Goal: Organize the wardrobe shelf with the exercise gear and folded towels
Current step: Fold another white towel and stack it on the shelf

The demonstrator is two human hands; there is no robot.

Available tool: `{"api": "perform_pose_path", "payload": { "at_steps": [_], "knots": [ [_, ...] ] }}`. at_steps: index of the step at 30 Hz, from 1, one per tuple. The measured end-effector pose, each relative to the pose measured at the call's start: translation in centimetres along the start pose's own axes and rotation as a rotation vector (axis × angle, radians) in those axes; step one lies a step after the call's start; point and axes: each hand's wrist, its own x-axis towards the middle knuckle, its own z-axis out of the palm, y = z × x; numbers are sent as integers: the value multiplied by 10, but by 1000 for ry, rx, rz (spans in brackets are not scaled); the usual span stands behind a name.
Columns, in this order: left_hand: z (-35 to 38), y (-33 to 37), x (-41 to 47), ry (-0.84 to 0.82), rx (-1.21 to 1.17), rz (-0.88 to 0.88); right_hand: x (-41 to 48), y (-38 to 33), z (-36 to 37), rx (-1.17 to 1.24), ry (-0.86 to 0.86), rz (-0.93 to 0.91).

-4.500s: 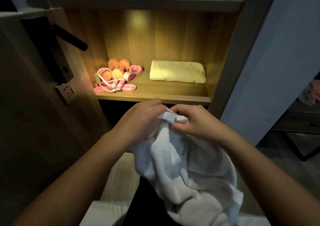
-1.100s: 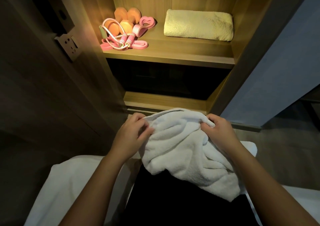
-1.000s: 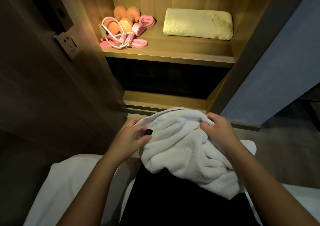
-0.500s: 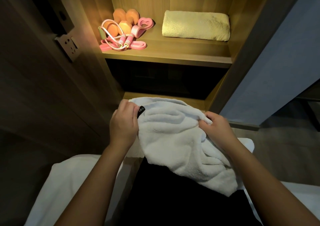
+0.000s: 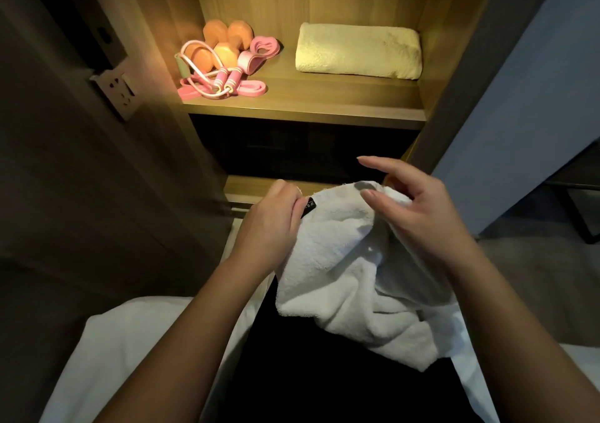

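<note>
The left hand (image 5: 271, 228) pinches the limp, light white towel (image 5: 341, 260) by its labelled corner; the right hand (image 5: 418, 218), fingers slack, should likely pinch the edge beside that grip.

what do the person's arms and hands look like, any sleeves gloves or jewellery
The left forearm and right forearm are bare to the frame edge, with no sleeves in view. The left hand and right hand are ungloved, and no rings, watch or bracelets show. The nails look unpainted, though the light is dim.

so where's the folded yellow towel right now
In the head view the folded yellow towel lies on the right side of the lit shelf, apart from the exercise gear at its left.
</note>
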Motion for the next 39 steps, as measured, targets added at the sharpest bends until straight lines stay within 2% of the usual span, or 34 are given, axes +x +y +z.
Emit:
{"api": "perform_pose_path", "payload": {
  "at_steps": [3,8,14,20,27,30,35,39],
  "knots": [
    [-5,13,8,13,-13,7,13,-21,-3,-129,-50,-73],
    [-8,18,4,-8,-188,97,31,1,23,-421,-341,63],
    [12,1,-16,-81,-263,-57,20,23,52,-572,-383,24],
    [15,-11,-29,-76,-532,-247,10,46,66,-325,-361,136],
    [23,-19,-45,-28,-623,-418,-4,58,70,45,-246,271],
    [23,-21,-44,-63,-660,-402,-9,58,66,175,-150,301],
    [17,-29,-41,-232,-613,-366,-12,59,63,305,20,363],
    [8,-27,-35,-276,-565,-266,-10,57,57,253,91,354]
  ]
}}
